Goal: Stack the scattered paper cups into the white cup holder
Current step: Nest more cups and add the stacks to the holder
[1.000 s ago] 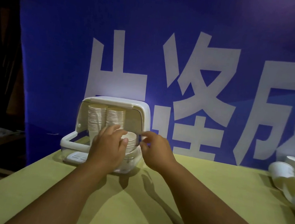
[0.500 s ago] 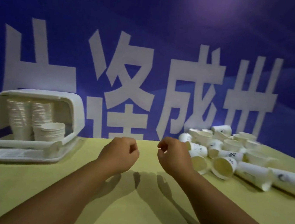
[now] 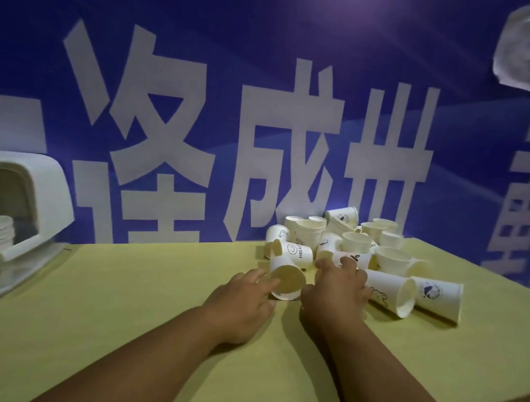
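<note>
Both hands, half a second ago hanging loosely curled over the middle of the table (image 3: 110, 332), are now reaching into the scattered paper cups (image 3: 356, 241) at the far right. The white cup holder (image 3: 35, 207) is sitting further left in view, well apart from them. The left grip (image 3: 242, 300) is laying straight, spread fingers against the left rim of the nearest cup (image 3: 295, 260). The right grip (image 3: 336, 290) is lying just beside that cup's right side, fingers draping over the cups behind; whether it is pinching any cannot be told. That nearest cup is lying on its side, mouth facing the camera, white, showing a smiley face and HELLO print
</note>
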`<state>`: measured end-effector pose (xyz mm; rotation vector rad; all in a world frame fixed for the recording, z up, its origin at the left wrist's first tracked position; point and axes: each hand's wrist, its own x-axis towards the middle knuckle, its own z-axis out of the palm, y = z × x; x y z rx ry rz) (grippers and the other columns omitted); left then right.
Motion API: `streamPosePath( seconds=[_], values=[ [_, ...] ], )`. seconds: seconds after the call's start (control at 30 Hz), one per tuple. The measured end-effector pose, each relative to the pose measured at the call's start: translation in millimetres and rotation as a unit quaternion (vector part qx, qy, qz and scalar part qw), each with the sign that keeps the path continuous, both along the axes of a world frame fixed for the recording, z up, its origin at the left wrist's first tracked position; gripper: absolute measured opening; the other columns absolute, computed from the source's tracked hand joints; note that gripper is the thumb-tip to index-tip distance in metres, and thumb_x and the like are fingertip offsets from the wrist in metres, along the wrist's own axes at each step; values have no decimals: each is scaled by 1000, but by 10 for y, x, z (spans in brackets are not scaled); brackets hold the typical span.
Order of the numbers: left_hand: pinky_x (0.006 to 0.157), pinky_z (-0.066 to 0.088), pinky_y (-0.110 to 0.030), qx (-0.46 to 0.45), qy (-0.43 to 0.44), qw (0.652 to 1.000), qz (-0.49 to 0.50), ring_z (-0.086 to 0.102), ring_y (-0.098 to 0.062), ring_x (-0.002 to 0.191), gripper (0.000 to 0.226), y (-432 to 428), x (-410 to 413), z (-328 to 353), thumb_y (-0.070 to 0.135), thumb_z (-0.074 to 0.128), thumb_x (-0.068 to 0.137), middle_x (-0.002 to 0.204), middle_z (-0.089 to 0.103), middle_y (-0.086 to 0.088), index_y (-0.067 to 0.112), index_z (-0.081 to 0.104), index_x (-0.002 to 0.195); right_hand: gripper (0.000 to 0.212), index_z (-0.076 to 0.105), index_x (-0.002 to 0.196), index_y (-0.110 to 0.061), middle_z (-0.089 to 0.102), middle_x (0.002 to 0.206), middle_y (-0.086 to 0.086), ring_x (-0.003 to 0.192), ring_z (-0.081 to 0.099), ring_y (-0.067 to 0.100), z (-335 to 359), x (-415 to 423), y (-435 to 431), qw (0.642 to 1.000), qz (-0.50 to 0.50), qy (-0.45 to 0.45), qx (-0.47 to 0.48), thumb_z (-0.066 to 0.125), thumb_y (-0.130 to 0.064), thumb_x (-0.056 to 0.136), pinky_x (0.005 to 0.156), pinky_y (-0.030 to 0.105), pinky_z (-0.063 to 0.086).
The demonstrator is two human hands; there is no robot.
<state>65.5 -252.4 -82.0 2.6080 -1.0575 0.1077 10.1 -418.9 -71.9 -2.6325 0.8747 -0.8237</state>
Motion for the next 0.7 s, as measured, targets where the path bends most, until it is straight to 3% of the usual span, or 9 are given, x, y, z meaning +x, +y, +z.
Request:
streamPosePath(
  seconds=[0.17,0.3,0.47,0.6,0.7],
  values=[
    [110,41,-41,-16,-3,1000,21,37,-17,140,52,90,12,33,38,44,103,162,29,11,27,34,152,56,52,130,-25,49,127,5,113,46,27,-50,44,-1,1000,2,-27,12,72,-30,78,98,42,46],
    [101,46,-34,-51,0,997,63,48,-17,131,55,257,-21,99,35,52,99,157,35,12,29,36,151,48,59,126,-18,50,134,5,120,46,26,-8,-9,26,999,19,-5,32,74,-30,82,106,40,42],
    [89,43,-26,-96,-15,990,100,50,-16,126,67,675,-34,262,35,65,94,153,42,10,32,34,154,70,41,143,-17,47,141,1,123,45,23,104,-25,285,999,42,-24,8,72,-35,83,99,38,46],
    [95,52,-30,-148,-42,976,156,57,-15,119,68,1143,43,342,48,74,87,149,49,11,34,45,148,78,40,144,-21,48,141,-1,123,47,22,199,100,618,991,116,-65,19,73,-49,79,96,38,47],
    [85,52,-28,-172,-67,965,185,61,-14,105,61,1494,130,384,48,75,86,140,55,11,33,52,141,83,41,144,-24,49,141,-3,123,48,21,283,227,948,981,167,-86,49,78,-51,75,99,39,46]
  ],
)
